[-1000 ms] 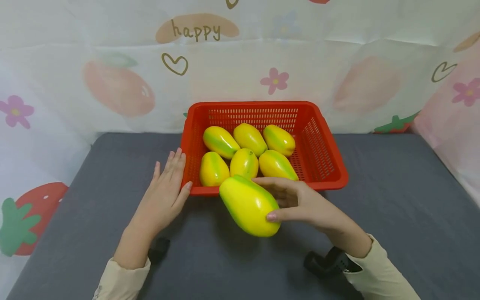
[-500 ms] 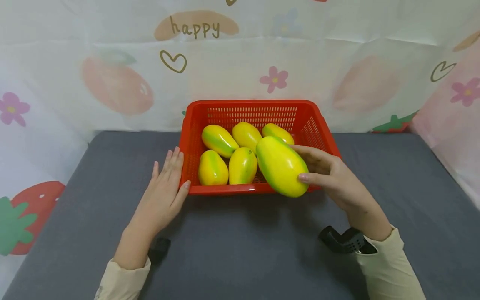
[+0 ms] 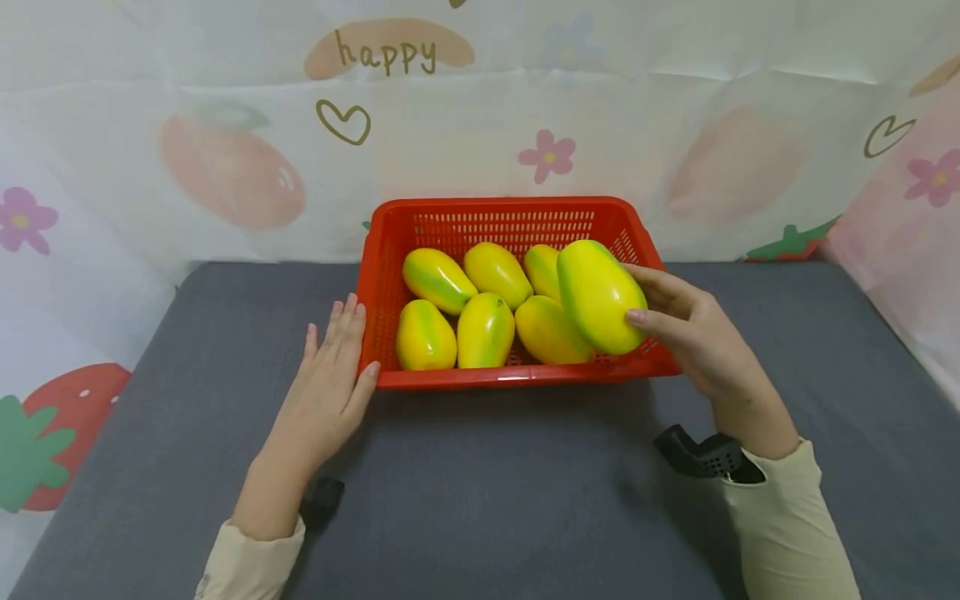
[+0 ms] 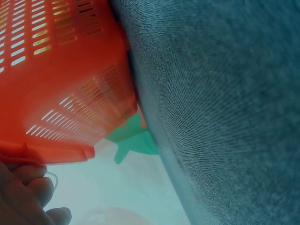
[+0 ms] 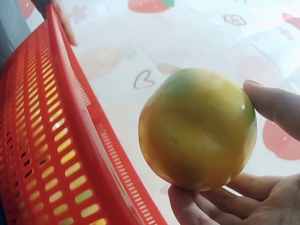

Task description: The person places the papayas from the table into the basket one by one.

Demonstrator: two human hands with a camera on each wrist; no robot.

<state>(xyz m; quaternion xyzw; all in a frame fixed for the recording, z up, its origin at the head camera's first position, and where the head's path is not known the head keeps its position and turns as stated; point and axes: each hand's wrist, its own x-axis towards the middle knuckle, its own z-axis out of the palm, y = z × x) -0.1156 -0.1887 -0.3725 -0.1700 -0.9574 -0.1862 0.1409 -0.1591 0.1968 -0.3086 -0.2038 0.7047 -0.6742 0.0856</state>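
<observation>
My right hand grips a yellow-green papaya between thumb and fingers, over the right part of a red slotted basket. In the right wrist view the rounded end of this papaya faces the camera, with the basket rim to its left. Several similar papayas lie in the basket in two rows; the held one partly covers two at the right. My left hand lies with straight fingers against the basket's left side. The left wrist view shows its fingertips right at the rim.
A dark grey cloth covers the table under the basket. Behind it hangs a pale printed curtain, close to the basket's back side. A black wrist device sits at the right forearm, beside the sleeve.
My right hand has carried the papaya from in front of the basket, up and to the right, over its right part. The left hand has stayed at the basket's left side.
</observation>
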